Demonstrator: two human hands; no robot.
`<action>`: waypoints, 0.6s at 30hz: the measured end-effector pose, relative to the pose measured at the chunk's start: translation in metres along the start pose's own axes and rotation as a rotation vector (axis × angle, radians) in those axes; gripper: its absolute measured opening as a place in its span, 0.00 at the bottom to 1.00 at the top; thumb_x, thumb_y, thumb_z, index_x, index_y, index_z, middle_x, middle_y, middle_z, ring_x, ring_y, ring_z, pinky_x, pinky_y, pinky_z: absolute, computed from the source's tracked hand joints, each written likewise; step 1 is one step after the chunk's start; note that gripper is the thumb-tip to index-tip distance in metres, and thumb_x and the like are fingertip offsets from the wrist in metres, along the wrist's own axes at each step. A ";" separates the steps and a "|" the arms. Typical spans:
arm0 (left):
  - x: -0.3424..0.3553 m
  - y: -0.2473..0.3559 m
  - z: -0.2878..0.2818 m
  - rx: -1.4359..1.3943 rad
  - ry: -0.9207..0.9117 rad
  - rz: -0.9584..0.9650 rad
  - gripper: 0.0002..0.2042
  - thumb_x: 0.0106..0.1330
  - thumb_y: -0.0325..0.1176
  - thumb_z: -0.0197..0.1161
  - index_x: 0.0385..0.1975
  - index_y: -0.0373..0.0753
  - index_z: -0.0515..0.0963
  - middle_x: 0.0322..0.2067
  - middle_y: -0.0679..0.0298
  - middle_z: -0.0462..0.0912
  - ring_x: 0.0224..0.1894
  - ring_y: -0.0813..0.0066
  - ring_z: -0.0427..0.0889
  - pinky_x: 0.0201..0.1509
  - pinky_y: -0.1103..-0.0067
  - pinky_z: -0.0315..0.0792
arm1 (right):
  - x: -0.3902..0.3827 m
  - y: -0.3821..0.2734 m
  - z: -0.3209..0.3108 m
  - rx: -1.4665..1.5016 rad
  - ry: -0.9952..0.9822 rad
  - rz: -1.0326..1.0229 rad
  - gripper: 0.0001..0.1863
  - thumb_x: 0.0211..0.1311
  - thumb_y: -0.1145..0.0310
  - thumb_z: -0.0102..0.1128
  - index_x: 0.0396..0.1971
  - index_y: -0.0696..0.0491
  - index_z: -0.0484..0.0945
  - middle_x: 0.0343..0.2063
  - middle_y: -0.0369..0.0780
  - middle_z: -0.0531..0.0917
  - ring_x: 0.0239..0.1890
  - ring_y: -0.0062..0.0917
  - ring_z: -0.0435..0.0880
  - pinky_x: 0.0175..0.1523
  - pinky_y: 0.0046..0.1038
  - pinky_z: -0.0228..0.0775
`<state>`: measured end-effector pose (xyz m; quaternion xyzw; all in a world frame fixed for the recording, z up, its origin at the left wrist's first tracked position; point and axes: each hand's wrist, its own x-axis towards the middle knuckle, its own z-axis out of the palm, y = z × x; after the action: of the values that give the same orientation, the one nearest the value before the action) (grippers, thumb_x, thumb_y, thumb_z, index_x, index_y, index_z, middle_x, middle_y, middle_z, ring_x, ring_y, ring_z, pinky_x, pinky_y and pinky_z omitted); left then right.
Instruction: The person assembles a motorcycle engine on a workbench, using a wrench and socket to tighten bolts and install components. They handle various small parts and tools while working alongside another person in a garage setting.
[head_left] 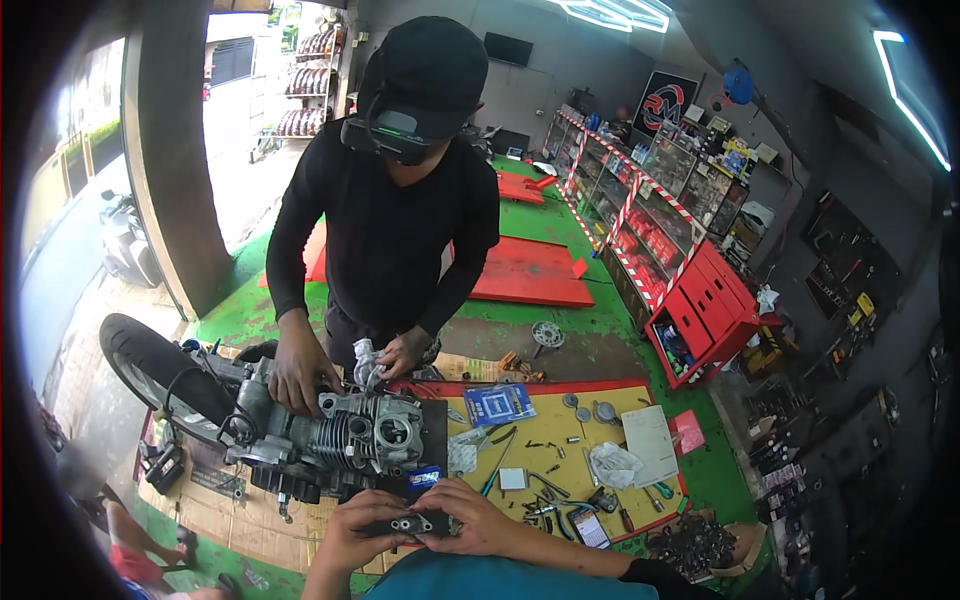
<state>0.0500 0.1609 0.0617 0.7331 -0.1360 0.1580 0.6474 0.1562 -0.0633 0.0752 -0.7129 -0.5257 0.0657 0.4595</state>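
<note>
My left hand and my right hand together hold a small dark metal part with round holes close to my chest. Just beyond it sits a grey motorcycle engine with a finned cylinder, joined to a rear wheel on the left. A person in black clothes and a black cap stands across from me; one of that person's hands rests on the engine and the other hand holds a crumpled pale cloth.
A yellow work board to the right carries several hand tools, bolts, a blue packet, paper sheets and a white rag. Beyond it are a red tool cabinet, glass display cases and red ramps on green floor.
</note>
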 end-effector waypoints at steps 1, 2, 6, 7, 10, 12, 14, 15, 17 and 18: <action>-0.001 0.001 0.001 -0.006 0.022 -0.015 0.21 0.47 0.25 0.83 0.45 0.35 0.88 0.44 0.56 0.89 0.51 0.59 0.87 0.55 0.67 0.80 | 0.000 0.001 0.001 0.010 -0.010 0.004 0.28 0.56 0.61 0.76 0.55 0.55 0.80 0.51 0.43 0.83 0.55 0.40 0.80 0.63 0.41 0.68; -0.002 0.000 0.001 -0.013 0.044 -0.030 0.21 0.47 0.25 0.83 0.44 0.35 0.88 0.44 0.56 0.89 0.50 0.60 0.87 0.55 0.67 0.80 | 0.002 0.000 0.001 0.014 -0.013 0.003 0.28 0.56 0.62 0.76 0.56 0.55 0.80 0.51 0.43 0.83 0.55 0.40 0.80 0.62 0.40 0.69; -0.005 -0.005 -0.001 0.033 0.058 -0.040 0.20 0.48 0.26 0.83 0.44 0.35 0.88 0.43 0.57 0.90 0.50 0.60 0.87 0.54 0.68 0.80 | 0.004 0.002 0.002 0.010 -0.028 -0.038 0.30 0.57 0.62 0.75 0.59 0.56 0.79 0.53 0.44 0.83 0.57 0.40 0.80 0.64 0.41 0.68; -0.004 -0.007 -0.002 0.028 0.060 -0.046 0.20 0.48 0.26 0.83 0.44 0.35 0.88 0.43 0.57 0.90 0.49 0.60 0.87 0.54 0.68 0.80 | 0.002 0.005 0.003 -0.001 -0.031 -0.051 0.31 0.58 0.62 0.75 0.60 0.56 0.78 0.54 0.44 0.82 0.58 0.40 0.79 0.66 0.42 0.67; 0.001 -0.002 -0.002 0.045 0.033 -0.058 0.20 0.48 0.27 0.83 0.44 0.35 0.88 0.43 0.58 0.90 0.49 0.60 0.87 0.54 0.68 0.79 | -0.002 0.015 0.005 0.015 -0.067 -0.023 0.32 0.57 0.62 0.76 0.61 0.56 0.77 0.54 0.45 0.82 0.59 0.42 0.79 0.68 0.43 0.66; 0.009 0.002 -0.003 0.065 -0.003 -0.052 0.21 0.49 0.28 0.83 0.44 0.35 0.88 0.43 0.58 0.90 0.49 0.60 0.87 0.55 0.67 0.79 | -0.001 0.014 0.003 0.036 -0.011 -0.048 0.30 0.58 0.63 0.75 0.59 0.58 0.78 0.53 0.45 0.82 0.56 0.42 0.80 0.64 0.42 0.69; 0.017 0.005 -0.004 0.080 -0.047 -0.034 0.21 0.50 0.28 0.83 0.45 0.34 0.87 0.43 0.58 0.90 0.48 0.60 0.87 0.55 0.67 0.79 | -0.003 0.015 0.004 0.071 0.038 -0.047 0.28 0.58 0.64 0.75 0.57 0.58 0.79 0.52 0.46 0.82 0.55 0.41 0.81 0.62 0.41 0.71; 0.022 0.009 -0.004 0.087 -0.058 -0.019 0.21 0.50 0.29 0.83 0.45 0.35 0.88 0.43 0.57 0.90 0.48 0.59 0.87 0.55 0.67 0.79 | -0.006 0.018 0.005 0.097 0.062 -0.036 0.27 0.59 0.65 0.75 0.56 0.58 0.79 0.51 0.46 0.82 0.55 0.41 0.81 0.61 0.41 0.72; 0.033 0.019 -0.003 0.101 -0.079 0.010 0.21 0.51 0.29 0.82 0.46 0.35 0.88 0.43 0.56 0.89 0.48 0.58 0.87 0.55 0.66 0.79 | -0.010 0.022 0.005 0.139 0.084 0.001 0.27 0.58 0.65 0.75 0.56 0.58 0.79 0.50 0.46 0.82 0.55 0.40 0.81 0.60 0.39 0.73; 0.038 0.022 -0.005 0.158 -0.105 0.029 0.21 0.51 0.29 0.82 0.46 0.36 0.88 0.43 0.56 0.89 0.48 0.57 0.87 0.55 0.66 0.79 | -0.010 0.024 0.005 0.164 0.080 0.025 0.27 0.58 0.66 0.75 0.56 0.58 0.79 0.49 0.45 0.82 0.55 0.39 0.81 0.59 0.38 0.74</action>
<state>0.0751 0.1633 0.0978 0.7871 -0.1676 0.1388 0.5771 0.1654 -0.0688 0.0509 -0.6812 -0.4909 0.0857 0.5363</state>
